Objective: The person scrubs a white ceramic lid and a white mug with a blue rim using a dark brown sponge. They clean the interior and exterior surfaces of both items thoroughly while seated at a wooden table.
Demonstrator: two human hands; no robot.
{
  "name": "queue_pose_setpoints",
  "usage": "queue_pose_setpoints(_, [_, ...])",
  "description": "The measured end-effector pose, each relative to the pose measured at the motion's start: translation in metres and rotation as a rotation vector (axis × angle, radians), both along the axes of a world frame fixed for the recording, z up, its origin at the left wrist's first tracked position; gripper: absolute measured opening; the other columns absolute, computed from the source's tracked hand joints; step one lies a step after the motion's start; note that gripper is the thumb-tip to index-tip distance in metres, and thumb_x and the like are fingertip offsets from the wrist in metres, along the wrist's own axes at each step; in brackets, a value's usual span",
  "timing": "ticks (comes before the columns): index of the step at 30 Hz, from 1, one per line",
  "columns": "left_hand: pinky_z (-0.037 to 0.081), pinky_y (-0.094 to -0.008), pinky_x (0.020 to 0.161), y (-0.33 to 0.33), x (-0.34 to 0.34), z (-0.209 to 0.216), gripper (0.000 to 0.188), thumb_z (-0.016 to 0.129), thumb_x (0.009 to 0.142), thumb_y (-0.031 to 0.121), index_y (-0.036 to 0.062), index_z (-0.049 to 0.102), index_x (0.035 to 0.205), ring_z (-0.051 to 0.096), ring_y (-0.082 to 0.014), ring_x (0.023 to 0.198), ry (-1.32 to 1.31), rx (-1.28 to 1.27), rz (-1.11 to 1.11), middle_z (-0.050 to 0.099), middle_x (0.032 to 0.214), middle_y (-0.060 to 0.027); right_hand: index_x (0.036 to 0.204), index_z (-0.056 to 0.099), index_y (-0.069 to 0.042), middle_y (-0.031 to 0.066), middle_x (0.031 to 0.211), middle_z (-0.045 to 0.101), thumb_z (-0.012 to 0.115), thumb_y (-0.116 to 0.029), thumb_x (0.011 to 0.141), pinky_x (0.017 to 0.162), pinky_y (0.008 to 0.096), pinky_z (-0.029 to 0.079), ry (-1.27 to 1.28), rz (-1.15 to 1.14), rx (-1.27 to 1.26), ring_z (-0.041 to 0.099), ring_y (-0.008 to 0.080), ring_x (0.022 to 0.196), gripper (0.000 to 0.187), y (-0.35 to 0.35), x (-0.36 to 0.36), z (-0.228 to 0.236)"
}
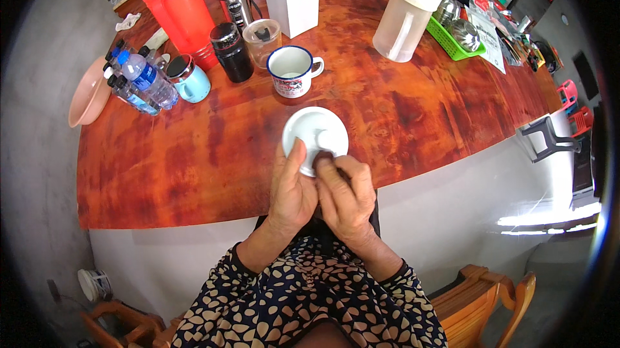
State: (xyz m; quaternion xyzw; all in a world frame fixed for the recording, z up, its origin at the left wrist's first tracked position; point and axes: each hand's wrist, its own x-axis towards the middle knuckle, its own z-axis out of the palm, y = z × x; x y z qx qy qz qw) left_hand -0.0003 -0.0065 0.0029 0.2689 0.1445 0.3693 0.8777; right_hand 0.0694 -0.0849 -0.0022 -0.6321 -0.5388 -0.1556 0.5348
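Note:
A round white lid [302, 128] with a small knob is held up over the table's near edge. My left hand [289, 196] grips it from the near side, thumb lying across its face. Against the lid's lower right, my right hand [349, 201] pinches a small dark thing [321, 157], too blurred and covered to tell what it is. Just beyond the lid stands a white enamel mug [289, 77] with a blue rim and a handle on its right.
Left of the mug stand a black flask [232, 57], a light-blue mug [192, 83], plastic bottles [147, 78] and a red thermos jug [177, 9]. A white box [292, 0] is behind. To the right are a frosted pitcher [403, 22] and a green basket [452, 43]. A wooden chair [475, 309] is behind me.

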Motion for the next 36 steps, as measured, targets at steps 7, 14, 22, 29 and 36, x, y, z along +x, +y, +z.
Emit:
queue_pose_setpoints(7, [0.044, -0.0384, 0.1, 0.004, -0.007, -0.006, 0.053, 0.034, 0.104, 0.041, -0.0002, 0.044, 0.135, 0.055, -0.0236, 0.117, -0.064, -0.114, -0.106, 0.056, 0.129, -0.0125, 0.092, 0.074, -0.004, 0.0066, 0.097, 0.058, 0.075, 0.002, 0.065, 0.063, 0.0275, 0.052, -0.043, 0.041, 0.014, 0.059, 0.0184, 0.08, 0.028, 0.0, -0.002, -0.001])
queue_pose_setpoints(14, [0.036, -0.0418, 0.11, 0.002, -0.011, 0.006, 0.051, 0.031, 0.105, 0.037, 0.0004, 0.04, 0.139, 0.049, -0.0246, 0.127, -0.068, -0.027, -0.105, 0.051, 0.137, -0.0122, 0.097, 0.067, -0.001, 0.0107, 0.095, 0.057, 0.064, 0.009, 0.075, 0.068, 0.0308, 0.05, 0.187, -0.107, -0.05, 0.061, 0.0245, 0.08, 0.024, -0.006, 0.031, 0.007])
queue_pose_setpoints(22, [0.039, -0.0393, 0.106, -0.004, -0.012, 0.013, 0.041, 0.033, 0.105, 0.03, -0.0005, 0.042, 0.132, 0.051, -0.0235, 0.123, 0.023, 0.21, -0.038, 0.053, 0.131, -0.0133, 0.096, 0.069, -0.006, 0.0099, 0.098, 0.052, 0.071, 0.007, 0.067, 0.067, 0.0322, 0.05, 0.121, 0.008, 0.011, 0.059, 0.0233, 0.08, 0.032, 0.005, 0.017, 0.021])
queue_pose_setpoints(29, [0.043, -0.0312, 0.095, -0.017, -0.014, -0.001, 0.027, 0.043, 0.103, 0.024, 0.0002, 0.047, 0.117, 0.054, -0.0136, 0.107, 0.114, 0.371, -0.001, 0.057, 0.114, -0.0073, 0.096, 0.059, 0.0, 0.0136, 0.093, 0.053, 0.067, 0.001, 0.074, 0.062, 0.0368, 0.049, 0.266, -0.05, -0.073, 0.057, 0.0292, 0.074, 0.023, 0.009, 0.034, 0.025])
queue_pose_setpoints(36, [0.045, -0.0282, 0.088, -0.012, -0.015, -0.005, 0.025, 0.041, 0.103, 0.023, 0.0013, 0.048, 0.113, 0.055, -0.0112, 0.099, 0.126, 0.333, 0.013, 0.057, 0.106, -0.0057, 0.09, 0.065, -0.005, 0.0095, 0.098, 0.055, 0.069, -0.005, 0.068, 0.062, 0.0339, 0.049, -0.149, 0.037, -0.038, 0.056, 0.0244, 0.08, 0.022, 0.0, 0.025, 0.023])
